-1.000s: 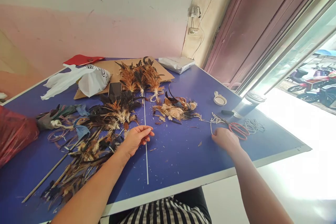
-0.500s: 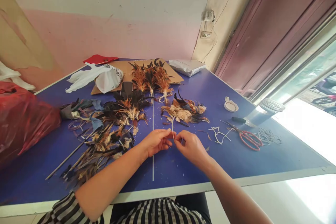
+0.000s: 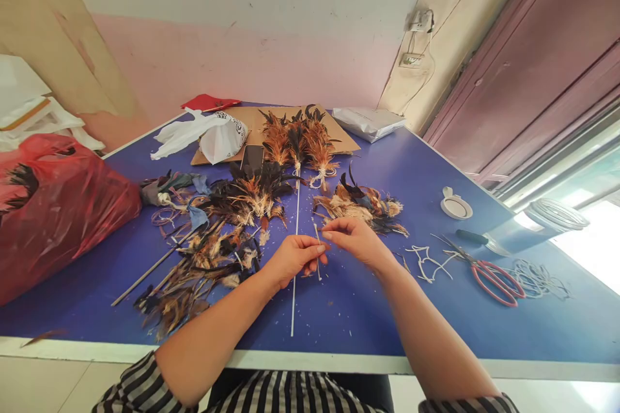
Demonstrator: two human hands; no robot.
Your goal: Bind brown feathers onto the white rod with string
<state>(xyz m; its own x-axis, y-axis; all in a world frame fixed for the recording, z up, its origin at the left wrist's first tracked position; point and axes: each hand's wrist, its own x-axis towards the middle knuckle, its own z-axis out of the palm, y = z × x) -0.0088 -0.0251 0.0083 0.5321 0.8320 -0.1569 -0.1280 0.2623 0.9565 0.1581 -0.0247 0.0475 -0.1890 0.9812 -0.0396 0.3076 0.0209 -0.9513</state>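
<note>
My left hand (image 3: 293, 258) and my right hand (image 3: 356, 240) meet over the middle of the blue table (image 3: 368, 310). Both pinch a short piece of white string (image 3: 317, 257) that hangs between their fingertips. Just beyond the hands lies a loose heap of tan and black feathers (image 3: 361, 203). To the left sprawls a bigger pile of dark brown feathers (image 3: 213, 251). Three tied feather bundles (image 3: 298, 142) rest on a sheet of cardboard (image 3: 252, 119) at the back.
Red-handled scissors (image 3: 494, 274), cut string pieces (image 3: 426, 263), a wire coil (image 3: 537, 277), a small white dish (image 3: 455, 208) and a jar (image 3: 533, 222) lie at right. A red plastic bag (image 3: 58, 206) sits at left, a white bag (image 3: 208, 135) behind. A thin rod (image 3: 155, 266) crosses the feathers.
My right hand left the string pile by the scissors and came to the left hand with a piece of string. Both hands now pinch it. The view has turned left.
</note>
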